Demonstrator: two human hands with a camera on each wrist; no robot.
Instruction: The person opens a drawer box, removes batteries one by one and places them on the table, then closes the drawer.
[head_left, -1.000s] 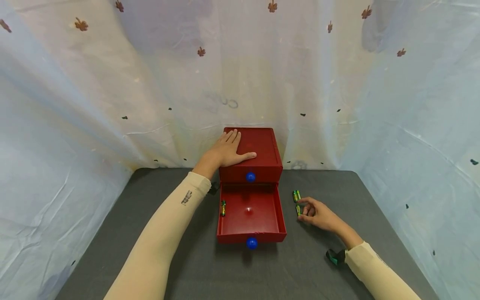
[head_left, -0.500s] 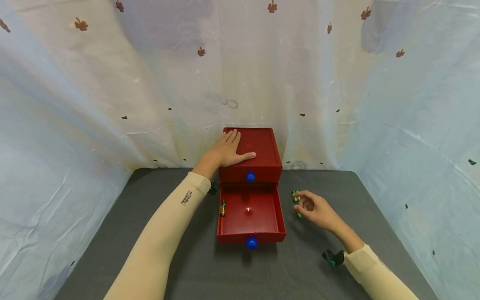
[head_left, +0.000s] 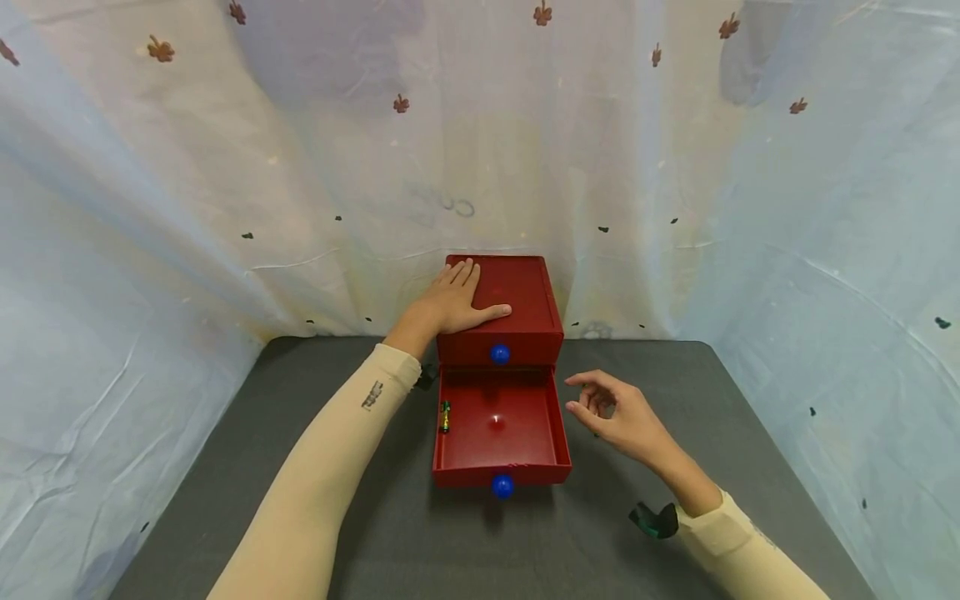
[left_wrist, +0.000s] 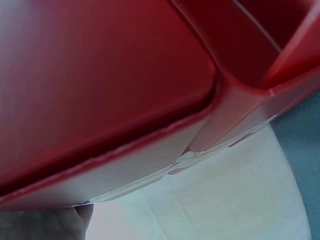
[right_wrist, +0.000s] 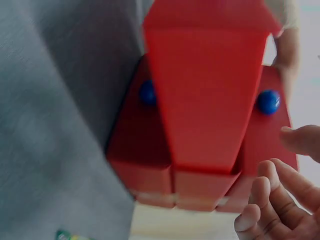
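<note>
My left hand (head_left: 457, 304) lies with spread fingers on top of a red drawer cabinet (head_left: 525, 292). Below its top drawer, another drawer (head_left: 495, 437) with a blue knob (head_left: 502, 486) is pulled out. Inside it, along the left wall, lies a green and yellow battery (head_left: 446, 417). My right hand (head_left: 622, 421) hovers just right of that drawer, thumb and fingers curved and apart, nothing visible between them. In the right wrist view a green battery (right_wrist: 70, 236) lies on the table; the head view mostly hides the batteries behind this hand.
A dark grey cloth (head_left: 420, 542) covers the table. White sheeting (head_left: 360, 183) with small printed marks hangs behind and at the sides. In the right wrist view a lower blue knob (right_wrist: 147, 92) shows beneath the pulled-out drawer. A dark strap device (head_left: 654, 521) is at my right wrist.
My right hand has lifted off the batteries on the table and moved left towards the open drawer, its thumb and index finger still apart. My left hand has stayed on the cabinet.
</note>
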